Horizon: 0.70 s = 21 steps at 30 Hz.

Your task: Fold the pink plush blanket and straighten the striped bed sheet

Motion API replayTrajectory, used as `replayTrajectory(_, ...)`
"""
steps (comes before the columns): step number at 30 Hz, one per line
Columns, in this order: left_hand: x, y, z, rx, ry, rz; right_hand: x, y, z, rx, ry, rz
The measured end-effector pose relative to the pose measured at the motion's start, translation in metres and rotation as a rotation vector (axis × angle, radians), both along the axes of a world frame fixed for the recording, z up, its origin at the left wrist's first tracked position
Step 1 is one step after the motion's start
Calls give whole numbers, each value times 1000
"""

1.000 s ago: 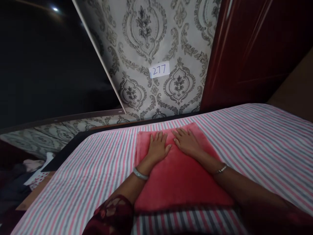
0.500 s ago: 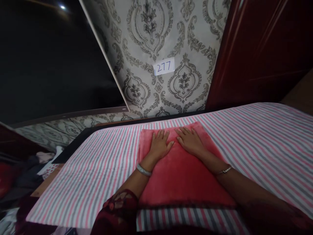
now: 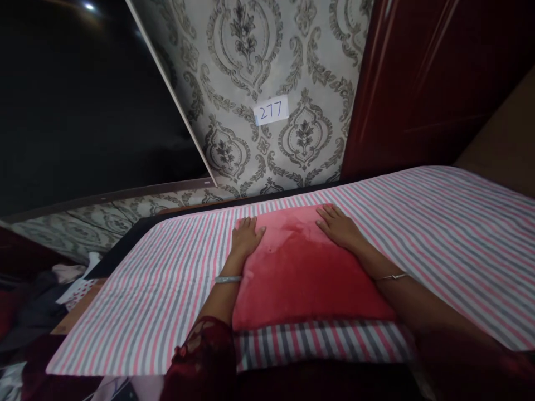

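Note:
A red plush cloth (image 3: 309, 278), folded into a flat rectangle, lies on a striped sheet (image 3: 167, 289) of pink, grey and white. My left hand (image 3: 246, 236) rests flat on its far left corner, thumb and fingers stretched out. On the far right corner lies my right hand (image 3: 339, 225), palm down with the fingers extended. Between the two hands the pile shows lighter and darker brushed patches. Neither hand grips anything. The layers beneath the top face of the cloth are mostly hidden.
A large dark screen (image 3: 92, 100) stands at the left. Patterned wallpaper (image 3: 234, 72) with a paper label (image 3: 271, 110) reading 277 is behind. A dark red glossy panel (image 3: 418, 83) rises at the right. Piled clothes (image 3: 37, 306) lie at the lower left.
My hands have moved apart across the cloth, the left one leftward and the right one rightward, to its far corners. The view has shifted slightly.

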<state>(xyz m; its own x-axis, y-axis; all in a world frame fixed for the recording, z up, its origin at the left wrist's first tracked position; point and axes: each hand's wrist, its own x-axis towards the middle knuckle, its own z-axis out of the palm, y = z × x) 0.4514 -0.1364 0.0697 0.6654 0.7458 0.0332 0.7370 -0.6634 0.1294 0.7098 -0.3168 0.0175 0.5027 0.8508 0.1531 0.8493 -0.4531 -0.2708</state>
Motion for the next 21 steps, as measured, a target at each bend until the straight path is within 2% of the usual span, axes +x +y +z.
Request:
replayTrajectory(5,-7,14,0,-102,-83,-46,5,4,-2,75,32,39)
replayTrajectory(8,-24,23,-3,-113,-224,8,12,-8,1,120,134,26)
replayTrajectory(10,-40,25,-9,-137,-371,69,15,-25,0,206,215,-14)
replayTrajectory(14,-70,19,-21,-357,-646,199,13,-61,-5,366,418,-139)
replayTrajectory(18,-89,8,-23,-577,-805,368,6,-83,-15,372,637,-250)
replayTrajectory(21,-94,-3,-21,-653,-847,393,3,-91,-23,394,654,-230)
